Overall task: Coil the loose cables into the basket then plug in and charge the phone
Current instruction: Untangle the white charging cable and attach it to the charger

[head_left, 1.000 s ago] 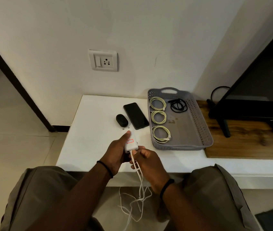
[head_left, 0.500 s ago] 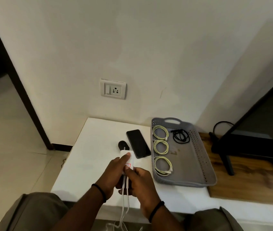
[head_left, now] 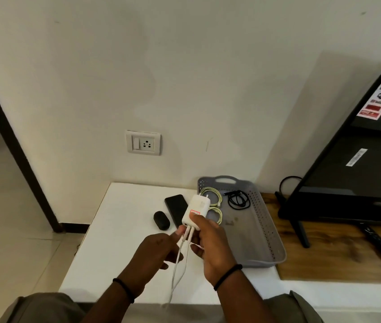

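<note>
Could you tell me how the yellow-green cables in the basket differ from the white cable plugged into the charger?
The yellow-green cables are wound into neat coils; the white cable hangs loose and uncoiled. The yellow-green cables lie in the grey basket; the white cable trails from the white charger, held by the right hand, past the left hand and below the table edge. Both are thin, light-coloured cables.

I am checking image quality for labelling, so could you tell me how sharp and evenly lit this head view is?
Head view: soft, dim indoor light; the wall is darker towards the right, beside the television. Wide-angle bending shows at the door frame. The charger in the right hand is fairly sharp; the remote looks blurred.
</note>
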Action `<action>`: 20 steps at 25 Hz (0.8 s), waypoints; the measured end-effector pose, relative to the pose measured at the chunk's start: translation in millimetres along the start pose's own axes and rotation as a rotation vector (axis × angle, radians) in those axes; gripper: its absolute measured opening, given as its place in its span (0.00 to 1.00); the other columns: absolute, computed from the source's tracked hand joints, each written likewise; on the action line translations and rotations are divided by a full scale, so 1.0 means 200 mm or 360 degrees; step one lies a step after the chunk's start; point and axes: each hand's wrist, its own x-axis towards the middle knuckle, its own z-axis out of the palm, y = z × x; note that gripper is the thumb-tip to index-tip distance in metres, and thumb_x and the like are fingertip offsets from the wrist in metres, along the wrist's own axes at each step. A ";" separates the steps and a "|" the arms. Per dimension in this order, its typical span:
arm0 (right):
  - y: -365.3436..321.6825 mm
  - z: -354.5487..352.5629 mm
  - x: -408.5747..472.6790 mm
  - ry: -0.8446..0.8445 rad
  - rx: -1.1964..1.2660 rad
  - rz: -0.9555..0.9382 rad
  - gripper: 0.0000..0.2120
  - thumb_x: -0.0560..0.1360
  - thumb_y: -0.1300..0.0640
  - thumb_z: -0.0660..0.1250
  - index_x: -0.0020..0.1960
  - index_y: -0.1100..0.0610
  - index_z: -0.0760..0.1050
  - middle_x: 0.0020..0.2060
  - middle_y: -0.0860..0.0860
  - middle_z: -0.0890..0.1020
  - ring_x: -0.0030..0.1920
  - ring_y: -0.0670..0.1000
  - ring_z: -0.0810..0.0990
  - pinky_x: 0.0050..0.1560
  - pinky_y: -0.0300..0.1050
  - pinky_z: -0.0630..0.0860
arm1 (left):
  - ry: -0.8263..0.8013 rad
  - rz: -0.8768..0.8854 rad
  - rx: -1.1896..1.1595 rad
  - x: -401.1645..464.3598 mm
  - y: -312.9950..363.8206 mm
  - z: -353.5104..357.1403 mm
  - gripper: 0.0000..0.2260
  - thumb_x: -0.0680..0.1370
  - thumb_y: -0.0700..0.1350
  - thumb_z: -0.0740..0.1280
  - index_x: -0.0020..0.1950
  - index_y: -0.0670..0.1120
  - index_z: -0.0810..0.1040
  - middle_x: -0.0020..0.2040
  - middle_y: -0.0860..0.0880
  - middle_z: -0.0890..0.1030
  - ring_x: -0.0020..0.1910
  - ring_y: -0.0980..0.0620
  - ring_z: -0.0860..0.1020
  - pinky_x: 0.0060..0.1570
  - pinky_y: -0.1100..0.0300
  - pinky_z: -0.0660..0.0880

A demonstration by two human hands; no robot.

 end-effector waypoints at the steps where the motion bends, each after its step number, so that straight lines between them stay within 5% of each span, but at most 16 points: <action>1: -0.02 -0.02 -0.01 -0.0015 0.0010 0.0003 0.10 0.77 0.49 0.66 0.53 0.55 0.78 0.40 0.52 0.87 0.42 0.48 0.83 0.55 0.52 0.75 | -0.0091 0.0028 -0.0028 -0.03 0.02 0.02 0.23 0.79 0.58 0.61 0.48 0.39 0.81 0.42 0.45 0.86 0.44 0.49 0.85 0.53 0.50 0.79; 8: 0.00 -0.08 -0.09 -0.0124 -0.0017 -0.0100 0.11 0.76 0.49 0.67 0.54 0.54 0.80 0.45 0.55 0.87 0.45 0.54 0.83 0.51 0.52 0.77 | -0.0243 0.0082 -0.0336 -0.12 0.06 0.06 0.16 0.81 0.47 0.62 0.48 0.35 0.82 0.41 0.35 0.84 0.44 0.36 0.83 0.53 0.46 0.79; 14: 0.01 -0.05 -0.14 -0.0133 -0.0095 -0.0119 0.12 0.77 0.50 0.65 0.55 0.56 0.79 0.42 0.54 0.87 0.32 0.45 0.81 0.44 0.46 0.77 | -0.0210 0.0035 -0.0486 -0.15 0.05 0.06 0.14 0.81 0.43 0.63 0.45 0.33 0.81 0.36 0.36 0.81 0.37 0.39 0.82 0.49 0.46 0.81; 18: 0.03 -0.04 -0.14 -0.0113 -0.0083 -0.0125 0.10 0.77 0.49 0.66 0.54 0.54 0.79 0.44 0.53 0.87 0.43 0.50 0.84 0.56 0.53 0.76 | -0.0114 0.0066 -0.0542 -0.15 0.03 0.06 0.14 0.80 0.44 0.64 0.45 0.34 0.81 0.35 0.38 0.79 0.33 0.42 0.80 0.45 0.48 0.80; 20: 0.02 -0.03 -0.13 -0.0110 -0.0066 -0.0147 0.11 0.77 0.50 0.66 0.55 0.54 0.79 0.44 0.54 0.87 0.42 0.49 0.84 0.53 0.50 0.78 | -0.0088 0.0086 -0.0557 -0.14 0.02 0.06 0.13 0.80 0.44 0.64 0.45 0.34 0.81 0.34 0.39 0.78 0.31 0.44 0.79 0.43 0.49 0.79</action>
